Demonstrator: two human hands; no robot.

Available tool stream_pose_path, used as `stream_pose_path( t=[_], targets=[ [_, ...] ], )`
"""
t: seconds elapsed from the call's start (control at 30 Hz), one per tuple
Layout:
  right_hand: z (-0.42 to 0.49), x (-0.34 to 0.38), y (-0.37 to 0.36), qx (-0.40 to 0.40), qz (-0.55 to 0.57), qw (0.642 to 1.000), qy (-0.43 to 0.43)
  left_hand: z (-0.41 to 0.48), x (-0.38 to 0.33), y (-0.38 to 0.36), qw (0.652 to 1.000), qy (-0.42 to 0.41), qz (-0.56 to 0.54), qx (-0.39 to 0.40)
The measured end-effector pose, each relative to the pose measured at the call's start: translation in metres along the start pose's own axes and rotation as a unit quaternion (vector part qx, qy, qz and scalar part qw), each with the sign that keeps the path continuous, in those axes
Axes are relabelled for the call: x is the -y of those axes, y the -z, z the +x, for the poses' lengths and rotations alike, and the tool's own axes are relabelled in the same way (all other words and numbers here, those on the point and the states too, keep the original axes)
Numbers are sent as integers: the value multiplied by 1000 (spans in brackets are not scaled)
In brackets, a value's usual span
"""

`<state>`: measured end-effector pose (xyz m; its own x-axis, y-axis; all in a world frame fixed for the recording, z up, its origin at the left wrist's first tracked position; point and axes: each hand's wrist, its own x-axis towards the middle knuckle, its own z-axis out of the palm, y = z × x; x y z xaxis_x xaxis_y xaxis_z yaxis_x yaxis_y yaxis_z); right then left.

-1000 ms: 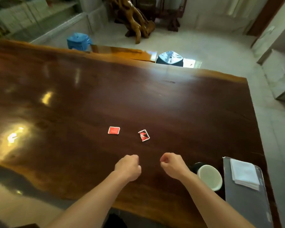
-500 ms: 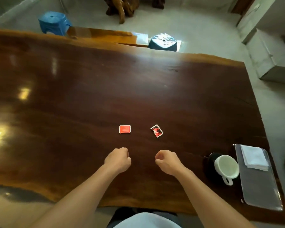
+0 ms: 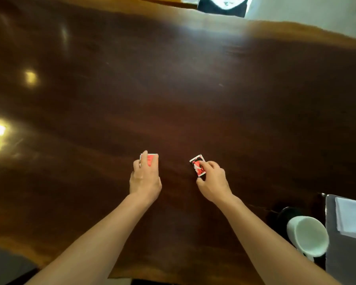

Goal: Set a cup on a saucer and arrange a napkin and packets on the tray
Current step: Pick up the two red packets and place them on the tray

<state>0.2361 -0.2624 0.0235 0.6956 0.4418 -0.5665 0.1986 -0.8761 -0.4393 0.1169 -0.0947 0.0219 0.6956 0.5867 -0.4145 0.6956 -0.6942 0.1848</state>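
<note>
Fingers of left hand (image 3: pixel 145 177) pressed on red packet (image 3: pixel 152 159); right hand (image 3: pixel 213 181) pinching patterned packet (image 3: pixel 198 168), both flat on table (image 3: pixel 173 89)

Dim interior, glossy dark table (image 3: pixel 193 89), wide-angle view.
Daylight enters from the far floor at top right; warm glare spots sit on the table's left side. Whole frame is soft with motion blur. Edges bow outward; the white cup (image 3: pixel 308 236) at lower right smears.

Tea-room or home setting: polished slab-wood table (image 3: pixel 173 89), blue stool (image 3: pixel 222 5) beyond its far edge, pale tiled floor.
</note>
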Motion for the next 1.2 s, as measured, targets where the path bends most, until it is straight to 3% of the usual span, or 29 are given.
stream_pose_path(
  t=[0.2,0.3,0.43,0.57,0.67,0.77,0.87,1.03,1.2],
  targets=[
    [37,-4,-22,5,-99,995,24,36,7,-27,997,21,36,59],
    [38,-12,-29,-15,-151,988,41,42,10,-31,999,20,40,25],
    [45,-20,-25,-45,-131,988,68,52,3,-28,999,5,42,24],
    [44,-24,-16,-2,-83,996,-20,51,-2,-25,995,28,71,57],
    [28,-35,-9,38,-33,995,-89,43,-4,-20,986,75,56,141],
    [2,-46,-8,92,-5,986,-141,23,-3,-18,963,126,4,239],
    [-30,-49,-14,98,86,978,-165,-9,1,-24,949,142,-106,261],
    [-90,-32,-14,26,246,952,-179,-64,-11,-11,920,82,-222,313],
    [-146,-11,-10,-35,262,953,-150,-110,-25,21,908,-46,-284,303]
  ],
)
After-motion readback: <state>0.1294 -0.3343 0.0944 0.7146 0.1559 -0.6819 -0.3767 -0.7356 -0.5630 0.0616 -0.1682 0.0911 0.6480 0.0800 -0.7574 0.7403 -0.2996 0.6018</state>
